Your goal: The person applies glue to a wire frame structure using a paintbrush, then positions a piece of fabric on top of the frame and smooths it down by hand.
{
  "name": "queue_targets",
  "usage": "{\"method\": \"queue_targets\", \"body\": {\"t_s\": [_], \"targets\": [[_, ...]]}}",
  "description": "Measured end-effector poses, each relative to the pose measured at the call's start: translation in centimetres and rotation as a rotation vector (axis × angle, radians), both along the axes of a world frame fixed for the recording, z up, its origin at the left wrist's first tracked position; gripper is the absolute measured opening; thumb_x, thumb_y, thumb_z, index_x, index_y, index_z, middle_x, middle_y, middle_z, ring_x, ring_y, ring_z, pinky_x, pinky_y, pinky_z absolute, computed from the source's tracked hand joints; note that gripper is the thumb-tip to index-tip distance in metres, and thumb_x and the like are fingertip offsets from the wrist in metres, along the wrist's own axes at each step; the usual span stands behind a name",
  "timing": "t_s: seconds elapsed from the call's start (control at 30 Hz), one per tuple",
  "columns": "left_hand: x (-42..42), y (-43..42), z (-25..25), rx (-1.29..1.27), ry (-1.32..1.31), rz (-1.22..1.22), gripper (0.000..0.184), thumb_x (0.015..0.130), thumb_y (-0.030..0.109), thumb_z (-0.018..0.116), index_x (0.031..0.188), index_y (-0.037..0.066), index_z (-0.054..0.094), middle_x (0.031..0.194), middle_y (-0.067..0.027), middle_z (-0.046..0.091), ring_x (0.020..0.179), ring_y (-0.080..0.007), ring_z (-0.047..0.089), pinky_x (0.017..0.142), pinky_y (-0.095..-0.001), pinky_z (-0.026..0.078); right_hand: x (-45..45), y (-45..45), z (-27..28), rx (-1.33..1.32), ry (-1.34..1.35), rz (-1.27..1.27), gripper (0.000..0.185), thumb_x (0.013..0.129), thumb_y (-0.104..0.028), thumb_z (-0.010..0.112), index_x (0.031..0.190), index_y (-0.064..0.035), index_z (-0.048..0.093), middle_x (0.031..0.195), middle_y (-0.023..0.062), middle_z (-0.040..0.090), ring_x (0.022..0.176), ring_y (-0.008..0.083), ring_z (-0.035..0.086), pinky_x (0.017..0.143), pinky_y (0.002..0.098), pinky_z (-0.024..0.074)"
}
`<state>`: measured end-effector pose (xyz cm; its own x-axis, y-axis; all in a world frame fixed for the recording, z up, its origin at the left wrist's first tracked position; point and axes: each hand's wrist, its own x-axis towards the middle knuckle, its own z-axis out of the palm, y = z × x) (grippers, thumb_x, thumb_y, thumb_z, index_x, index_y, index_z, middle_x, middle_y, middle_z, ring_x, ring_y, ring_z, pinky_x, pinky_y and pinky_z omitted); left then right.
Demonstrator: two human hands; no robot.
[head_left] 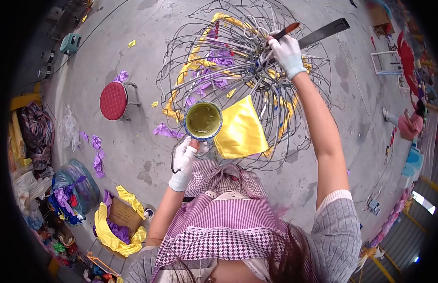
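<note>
My left hand (183,158), in a white glove, is closed around the orange-brown handle of a small blue-rimmed pot (203,120) with yellowish-green liquid inside. My right hand (286,53), also gloved, is closed on a tool with a reddish-brown handle (288,29); its working end is hidden among the wires. That hand is at the hub of a large round wire frame (181,52), partly wrapped in yellow cloth. A flat yellow cloth piece (242,129) lies against the near side of the frame, right of the pot. Beside my right hand, a dark flat bar (325,33) sticks out.
A red-topped stool (113,101) stands to the left. At lower left are a cardboard box (123,214) with yellow and purple cloth and a plastic bag (77,184). Purple scraps (98,155) lie on the floor. Another person (409,120) is at far right.
</note>
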<state>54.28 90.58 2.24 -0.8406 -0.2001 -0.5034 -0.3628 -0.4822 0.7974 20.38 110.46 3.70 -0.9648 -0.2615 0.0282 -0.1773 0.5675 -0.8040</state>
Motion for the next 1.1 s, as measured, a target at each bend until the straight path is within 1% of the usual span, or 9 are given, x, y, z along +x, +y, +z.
{"method": "queue_targets", "body": {"t_s": [0.03,0.1,0.23,0.4,0.57,0.73,0.87,1.03,1.1], "targets": [[0.0,0.0,0.1,-0.008,0.007,-0.007,0.025,0.094,0.021,0.05,0.103,-0.001,0.057,0.088,-0.0071,0.062,0.076,-0.0124,0.058,0.074,-0.0221,0.045,1.0,0.6,0.5,-0.137,-0.022,-0.012,0.018,0.084,-0.011,0.052,0.092,0.0013,0.063,0.066,0.0052,0.059,0.045,0.0126,0.052,0.045,0.0229,0.0398],[-0.1,-0.1,0.4,-0.004,0.0,-0.011,0.024,0.094,0.02,0.05,0.102,-0.001,0.057,0.088,-0.0067,0.061,0.076,-0.0123,0.058,0.074,-0.0223,0.045,2.3,2.2,-0.5,-0.078,0.006,0.018,0.015,0.083,-0.008,0.054,0.092,0.0014,0.061,0.064,0.0045,0.057,0.045,0.011,0.05,0.045,0.0221,0.0393],[-0.4,-0.1,0.5,-0.007,-0.01,-0.027,0.023,0.094,0.02,0.05,0.101,-0.001,0.057,0.086,-0.0055,0.06,0.076,-0.012,0.058,0.075,-0.0227,0.045,4.0,2.8,-0.7,-0.129,0.075,-0.058,0.014,0.083,-0.007,0.055,0.092,0.0008,0.062,0.064,0.0045,0.057,0.045,0.0102,0.05,0.043,0.0211,0.0373],[-1.1,0.1,0.4,-0.024,-0.021,-0.046,0.021,0.093,0.019,0.05,0.098,0.0,0.056,0.085,-0.0044,0.058,0.076,-0.0115,0.057,0.075,-0.0226,0.045,2.7,2.7,-2.0,-0.032,0.138,-0.171,0.017,0.08,-0.018,0.059,0.085,-0.0026,0.066,0.066,0.0076,0.065,0.054,0.0207,0.056,0.053,0.0313,0.0427],[-0.7,0.4,0.8,-0.066,-0.009,-0.08,0.021,0.093,0.021,0.05,0.097,0.001,0.056,0.085,-0.0051,0.059,0.076,-0.0114,0.057,0.075,-0.0222,0.044,5.5,3.9,-1.8,-0.447,-0.029,-0.305,0.016,0.081,-0.017,0.058,0.085,-0.0033,0.065,0.07,0.0072,0.066,0.055,0.0218,0.057,0.055,0.0318,0.0431],[-0.7,0.4,0.3,-0.026,-0.007,-0.101,0.023,0.094,0.022,0.05,0.097,0.001,0.057,0.084,-0.0062,0.061,0.075,-0.0119,0.058,0.075,-0.0221,0.044,5.8,6.2,-2.5,-0.169,0.126,-0.219,0.014,0.083,-0.015,0.056,0.086,-0.0027,0.063,0.071,0.006,0.065,0.053,0.0174,0.055,0.052,0.0289,0.0428],[-0.8,1.2,1.1,-0.034,-0.049,-0.046,0.028,0.095,0.028,0.05,0.1,0.002,0.059,0.08,-0.001,0.057,0.073,-0.0075,0.053,0.067,-0.0176,0.039,7.4,8.5,-3.2,-0.282,0.127,-0.204,0.009,0.086,-0.008,0.057,0.088,-0.0008,0.061,0.075,0.0068,0.063,0.052,0.0099,0.054,0.038,0.0191,0.0379],[-0.5,1.6,1.3,-0.026,-0.049,-0.045,0.027,0.095,0.026,0.049,0.101,0.001,0.059,0.083,-0.0041,0.06,0.073,-0.0094,0.056,0.069,-0.0188,0.04,8.8,11.9,-1.7,-0.51,-0.049,-0.356,0.012,0.086,-0.012,0.056,0.088,-0.0016,0.062,0.075,0.0051,0.063,0.053,0.0106,0.054,0.043,0.0196,0.0396],[-0.6,1.7,1.3,-0.023,-0.043,-0.051,0.027,0.095,0.025,0.049,0.101,0.001,0.058,0.085,-0.0056,0.061,0.074,-0.0103,0.057,0.069,-0.0195,0.041,8.7,14.2,-2.0,-0.456,0.016,-0.4,0.013,0.087,-0.013,0.056,0.088,-0.0016,0.062,0.075,0.0047,0.063,0.054,0.0108,0.054,0.045,0.0197,0.0401]]}}
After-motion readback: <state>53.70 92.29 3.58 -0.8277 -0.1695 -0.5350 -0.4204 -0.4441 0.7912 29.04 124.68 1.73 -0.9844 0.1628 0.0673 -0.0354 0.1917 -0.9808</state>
